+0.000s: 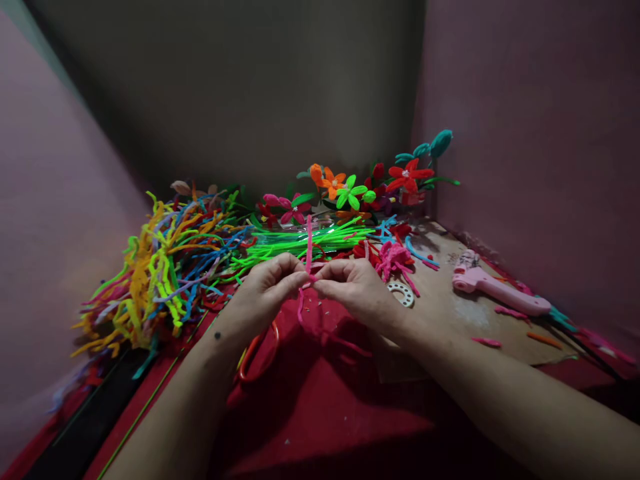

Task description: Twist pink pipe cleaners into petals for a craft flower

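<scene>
Both hands meet near the middle of the view above a red surface. Thumb and forefinger of my left hand (273, 285) pinch pink pipe cleaners (309, 243) from the left side. From the right, my right hand (353, 287) pinches the same pink pieces, its fingertips close to those of the left. One pink strand stands upright above the fingers, and others hang below them. The exact crossing of the strands is hidden by the fingertips. Behind the hands lies a bundle of bright green pipe cleaners (280, 245).
Mixed pipe cleaners (165, 267) are heaped at the left. Fuzzy flowers (333, 183) stand at the back. On the brown board (440, 320) at the right lie a pink tool (500, 287) and a white ring with holes (409, 295). Red-orange scissor handles (245, 363) show beneath my left wrist.
</scene>
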Available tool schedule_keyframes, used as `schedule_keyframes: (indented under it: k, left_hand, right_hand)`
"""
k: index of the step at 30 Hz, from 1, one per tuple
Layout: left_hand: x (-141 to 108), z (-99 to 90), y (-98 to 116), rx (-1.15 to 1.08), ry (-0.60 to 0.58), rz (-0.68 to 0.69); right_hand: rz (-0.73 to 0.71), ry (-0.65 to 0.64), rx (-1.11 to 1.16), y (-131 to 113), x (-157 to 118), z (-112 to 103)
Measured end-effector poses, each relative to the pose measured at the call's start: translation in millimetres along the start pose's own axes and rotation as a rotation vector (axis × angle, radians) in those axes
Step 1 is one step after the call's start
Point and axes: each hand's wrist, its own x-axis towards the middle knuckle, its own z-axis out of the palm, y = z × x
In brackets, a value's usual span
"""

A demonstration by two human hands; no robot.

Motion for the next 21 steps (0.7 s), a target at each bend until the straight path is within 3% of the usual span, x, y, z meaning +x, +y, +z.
schedule_keyframes:
  k: [7,12,18,21]
  left_hand:
    - [0.2,5.9,-4.0,0.358,0.148,0.231]
    - [-1.2,7.0,-7.4,0.522,0.155,0.349]
    - [-1.9,4.2,-1.7,0.378,0.053,0.236]
    - [-2.5,0.2,3.3,0.252,0.04,0.126]
  right_hand:
    - [0.078,0.009,0.067,1.6,0.2,-1.6]
    - [0.061,0.005,0.001,3.5,-0.3,-2.0]
    - [0.013,-0.027,-0.102,3.2,-3.6,0.0]
    - [-0.204,0.131,-0.307,-2.4,-6.3,-1.8]
